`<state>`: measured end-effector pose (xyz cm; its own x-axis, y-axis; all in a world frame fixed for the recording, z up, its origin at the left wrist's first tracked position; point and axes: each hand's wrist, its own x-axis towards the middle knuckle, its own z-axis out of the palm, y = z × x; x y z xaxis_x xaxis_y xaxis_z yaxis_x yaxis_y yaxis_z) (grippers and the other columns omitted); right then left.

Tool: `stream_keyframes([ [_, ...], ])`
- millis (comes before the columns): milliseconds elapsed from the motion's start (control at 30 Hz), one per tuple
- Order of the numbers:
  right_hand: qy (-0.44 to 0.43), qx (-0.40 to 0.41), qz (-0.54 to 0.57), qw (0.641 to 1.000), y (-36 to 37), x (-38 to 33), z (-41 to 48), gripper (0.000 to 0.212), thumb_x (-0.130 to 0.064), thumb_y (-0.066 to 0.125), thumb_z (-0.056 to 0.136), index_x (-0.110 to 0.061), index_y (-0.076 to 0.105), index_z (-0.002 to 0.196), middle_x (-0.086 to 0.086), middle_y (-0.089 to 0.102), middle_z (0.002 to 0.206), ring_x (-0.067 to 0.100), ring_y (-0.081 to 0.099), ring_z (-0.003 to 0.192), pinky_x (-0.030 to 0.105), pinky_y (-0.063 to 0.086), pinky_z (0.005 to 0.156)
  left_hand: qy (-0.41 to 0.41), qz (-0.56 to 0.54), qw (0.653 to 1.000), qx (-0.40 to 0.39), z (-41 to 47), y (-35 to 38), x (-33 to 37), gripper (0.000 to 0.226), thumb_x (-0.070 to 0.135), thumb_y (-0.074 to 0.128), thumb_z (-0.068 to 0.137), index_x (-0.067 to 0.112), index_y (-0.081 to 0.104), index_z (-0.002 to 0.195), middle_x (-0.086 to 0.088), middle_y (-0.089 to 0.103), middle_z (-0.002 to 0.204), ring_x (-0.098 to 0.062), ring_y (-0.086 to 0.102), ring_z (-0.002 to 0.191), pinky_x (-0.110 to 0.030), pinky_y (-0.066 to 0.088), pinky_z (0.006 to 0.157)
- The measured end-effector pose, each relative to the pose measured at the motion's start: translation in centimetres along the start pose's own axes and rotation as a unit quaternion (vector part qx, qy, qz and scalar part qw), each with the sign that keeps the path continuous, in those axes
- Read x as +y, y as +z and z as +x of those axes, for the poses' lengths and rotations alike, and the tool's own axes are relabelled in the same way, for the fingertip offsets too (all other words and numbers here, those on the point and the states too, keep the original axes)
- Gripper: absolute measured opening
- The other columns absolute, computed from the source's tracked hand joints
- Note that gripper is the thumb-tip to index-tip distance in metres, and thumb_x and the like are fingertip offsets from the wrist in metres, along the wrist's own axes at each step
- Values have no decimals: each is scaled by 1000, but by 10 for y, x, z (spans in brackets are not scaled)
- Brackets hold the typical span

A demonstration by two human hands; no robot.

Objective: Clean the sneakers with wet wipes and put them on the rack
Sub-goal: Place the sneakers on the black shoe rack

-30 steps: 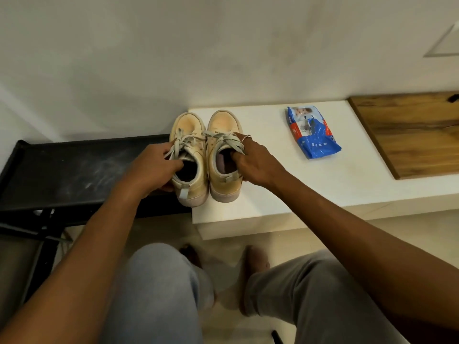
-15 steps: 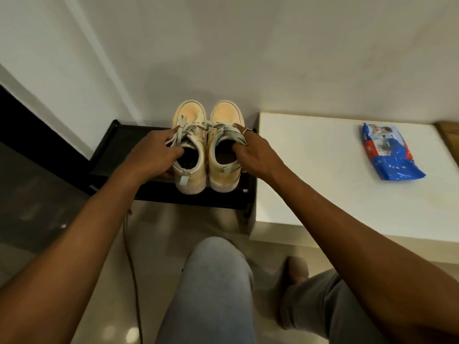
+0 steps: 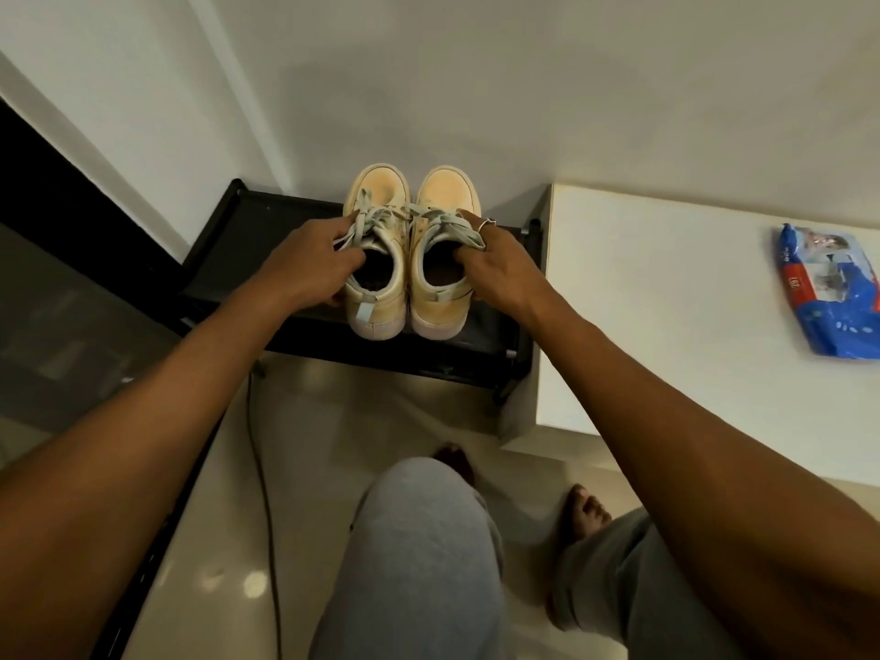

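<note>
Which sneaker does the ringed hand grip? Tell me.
The right sneaker, nearer the white ledge; the right hand wears the ring. The left hand grips the left sneaker.

Fingertips of my left hand were hidden inside the left sneaker, those of my right hand inside the right sneaker. The wipes pack ran off the right edge; I couldn't read its print.

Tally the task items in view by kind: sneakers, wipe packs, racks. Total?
Cream lace-up canvas sneakers: 2 (left sneaker, right sneaker)
Blue plastic wet-wipes pack: 1
Black shoe rack: 1
Total: 4
</note>
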<state>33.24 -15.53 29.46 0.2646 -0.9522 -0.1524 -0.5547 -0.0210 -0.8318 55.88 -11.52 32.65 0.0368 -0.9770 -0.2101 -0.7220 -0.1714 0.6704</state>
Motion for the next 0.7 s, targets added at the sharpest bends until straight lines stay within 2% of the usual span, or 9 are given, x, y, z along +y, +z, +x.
stream_keyframes([
  [133,16,-5,-3,1000,6,13,15,37,-22,44,100,-25,53,135,4,65,114,19,64,96,44,59,87,3,9,1000,-21,18,5,-11,34,24,54,95,34,62,127,2,69,99,-21,70,82,-43,61,67],
  [233,34,-12,-5,999,12,22,24,46,-24,46,99,-25,46,145,5,63,121,19,63,99,44,58,88,4,25,999,-23,28,12,-19,31,24,53,98,31,61,127,2,68,100,-15,66,82,-25,47,58],
  [267,35,-15,-8,999,14,25,27,47,-24,46,99,-25,44,146,6,64,121,20,64,99,44,59,88,3,25,999,-22,30,14,-22,30,24,53,99,31,61,126,2,68,99,-14,66,81,-23,44,58],
  [533,34,-24,-41,998,23,45,44,46,-22,43,103,-24,42,148,8,64,117,21,65,94,40,59,86,1,39,999,-22,48,33,-40,32,23,52,98,28,61,128,1,68,97,-15,65,81,-28,46,63],
  [700,41,-27,-47,998,26,56,47,38,-24,44,102,-21,51,139,7,65,111,21,65,92,39,58,87,1,38,999,-5,54,42,-53,35,22,52,96,27,61,130,5,66,93,-13,62,82,-28,42,64],
])
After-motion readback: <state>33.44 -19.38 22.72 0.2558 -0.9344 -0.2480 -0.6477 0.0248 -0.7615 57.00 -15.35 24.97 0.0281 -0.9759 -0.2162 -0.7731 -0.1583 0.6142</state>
